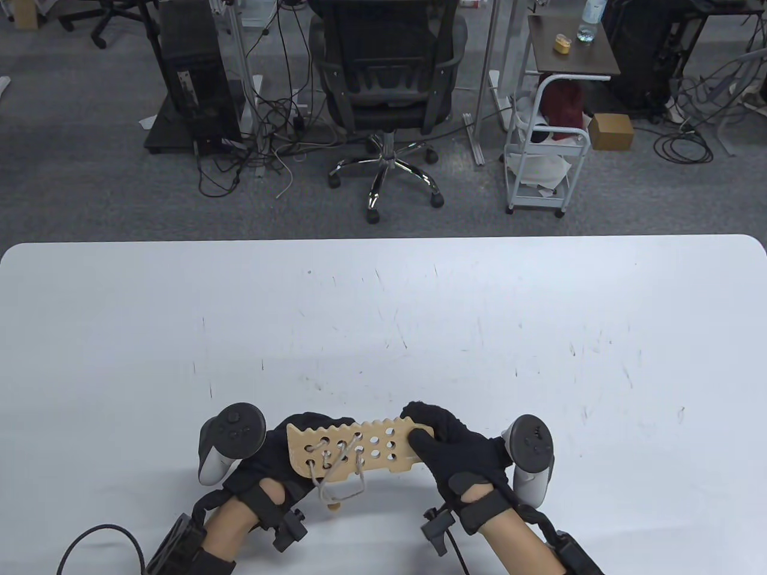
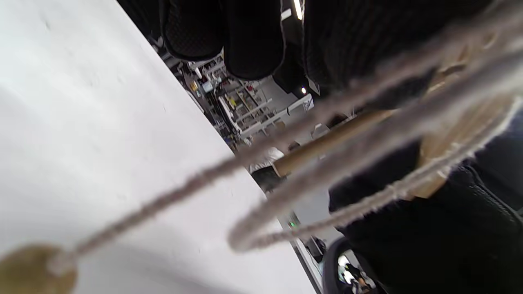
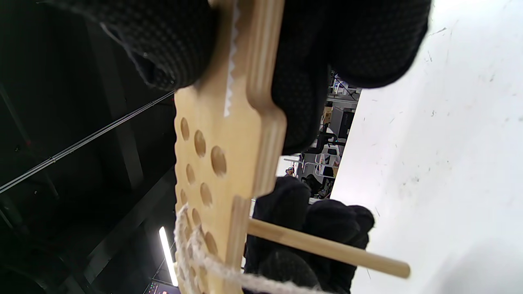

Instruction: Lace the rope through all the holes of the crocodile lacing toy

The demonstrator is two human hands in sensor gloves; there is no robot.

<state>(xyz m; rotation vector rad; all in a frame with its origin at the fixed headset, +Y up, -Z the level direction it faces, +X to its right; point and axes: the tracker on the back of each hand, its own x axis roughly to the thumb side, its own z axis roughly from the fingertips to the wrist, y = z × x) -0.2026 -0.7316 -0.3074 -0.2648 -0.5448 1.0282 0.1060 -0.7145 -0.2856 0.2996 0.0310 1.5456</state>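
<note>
white table (image 1: 383, 311) | grey carpet (image 1: 72, 179) | black office chair (image 1: 386, 72) | white cart (image 1: 548, 150)

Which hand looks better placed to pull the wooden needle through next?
Probably the left hand: the wooden needle pokes out beside its fingers. The right hand holds the crocodile board at its far end.
</note>
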